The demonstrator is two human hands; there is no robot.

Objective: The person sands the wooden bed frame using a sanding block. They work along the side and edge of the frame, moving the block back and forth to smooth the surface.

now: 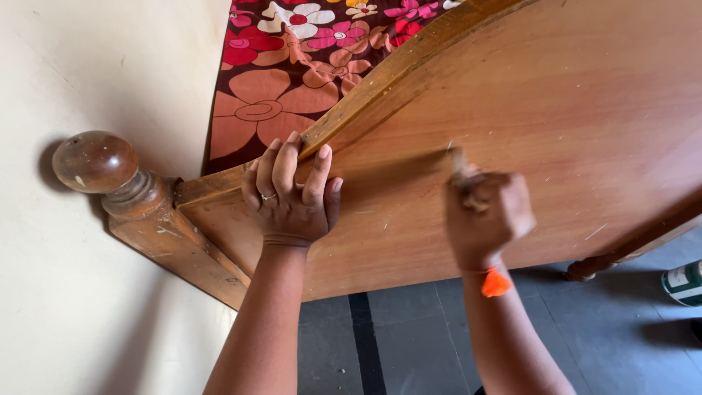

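Observation:
A brown wooden bed end board [556,117] fills the upper right of the head view. My left hand [292,197], with a ring on one finger, rests on the board's top rail, fingers curled over its edge. My right hand [486,212] is closed around a small tool [458,162] pressed against the board's flat face; the hand is blurred and the tool's kind is unclear. An orange thread [496,283] is tied at my right wrist.
A rounded wooden bedpost knob [95,162] stands against the cream wall [88,66] at left. A flowered bedsheet [292,66] lies beyond the rail. Dark grey floor tiles [409,336] lie below. A white and green container [684,281] sits at the right edge.

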